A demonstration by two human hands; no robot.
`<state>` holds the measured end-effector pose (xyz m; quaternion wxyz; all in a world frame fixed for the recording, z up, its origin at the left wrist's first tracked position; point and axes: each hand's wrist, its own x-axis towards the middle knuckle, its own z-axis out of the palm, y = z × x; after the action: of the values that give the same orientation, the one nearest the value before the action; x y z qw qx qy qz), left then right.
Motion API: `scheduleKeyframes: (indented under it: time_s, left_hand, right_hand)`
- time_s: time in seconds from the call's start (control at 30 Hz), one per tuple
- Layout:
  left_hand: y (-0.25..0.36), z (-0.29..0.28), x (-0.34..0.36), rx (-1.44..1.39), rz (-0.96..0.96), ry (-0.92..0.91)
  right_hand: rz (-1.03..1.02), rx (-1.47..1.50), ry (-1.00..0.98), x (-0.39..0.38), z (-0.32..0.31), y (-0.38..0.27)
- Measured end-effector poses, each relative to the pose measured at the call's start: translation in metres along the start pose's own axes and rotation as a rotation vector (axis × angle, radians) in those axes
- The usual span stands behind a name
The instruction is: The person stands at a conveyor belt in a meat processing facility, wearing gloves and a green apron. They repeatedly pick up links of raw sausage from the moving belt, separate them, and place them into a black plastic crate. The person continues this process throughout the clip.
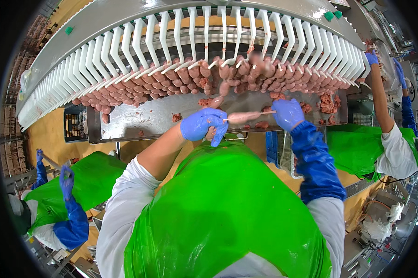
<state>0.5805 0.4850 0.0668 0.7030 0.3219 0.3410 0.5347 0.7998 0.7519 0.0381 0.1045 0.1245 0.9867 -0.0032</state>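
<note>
Head view, and from my end I see the near rim of a metal tray (139,118) just ahead of a green apron (232,199).

1. Roomiest spot: the tray's left stretch, mostly bare. Ragged meat scraps (329,104) clutter the right.
2. White hooks (104,53) line the far edge, hung with packed sausages (148,84).
3. Left hand (203,125) is curled around one end of a sausage link (244,117); right hand (288,114) pinches the other.
4. That link sits between them, near the rim. Can't tell if it touches the tray.
5. Textures: link smooth, plump, tapered; gloves thin, wrinkly blue; apron glossy; hooks slim, bent.
</note>
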Motion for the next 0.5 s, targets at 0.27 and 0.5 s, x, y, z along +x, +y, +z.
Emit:
scheduleKeyframes:
  time_s: [0.27,0.5]
  left_hand:
    - [0.023,0.001,-0.027,-0.272,0.364,0.297]
    - [-0.028,-0.007,-0.017,-0.067,-0.176,0.174]
  right_hand:
    - [0.615,0.261,-0.276,-0.019,0.135,0.069]
    - [0.222,1.062,0.067,0.016,0.082,0.025]
